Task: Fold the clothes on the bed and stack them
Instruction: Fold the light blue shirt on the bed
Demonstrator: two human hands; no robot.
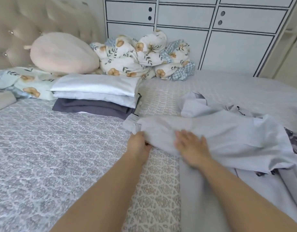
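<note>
**A:** You're working on the pale grey garment [211, 136], which is lying across the bed [43, 148] just right of the middle, its cuffed end pointing toward the folded stack [95, 96]. Your left hand [138, 143] is pinching the near edge of that end, fingers curled under the cloth. Your right hand [191, 146] is lying flat on top, fingers straight and slightly spread, gripping nothing, only pressing.

**B:** So what am I aiming for with this step?

**A:** I'd say you're smoothing and squaring it before the fold. Keep the left hand anchoring the end while the right is sweeping outward, away from the anchor, so wrinkles are being pushed off rather than bunched up.

**B:** The right side looks messy.

**A:** It is. The far part is rumpled and resting on another pale garment [203, 104] and a dark patterned piece [293, 139]. You're risking dragging those along, so lift the grey one free of them before folding.

**B:** And the size of the fold?

**A:** Match it to the stack, which is sitting near the floral pillow [22, 84] with a white satin piece on top and a dark grey one low down. Its edges are looking fairly even, so a fold of a similar outline should be sitting level on it.

**B:** Anything else?

**A:** The picture is blurring around your right hand, so I can't tell how firmly it's pressing. Keep it light; the fabric looks thin and likely to slide.
</note>
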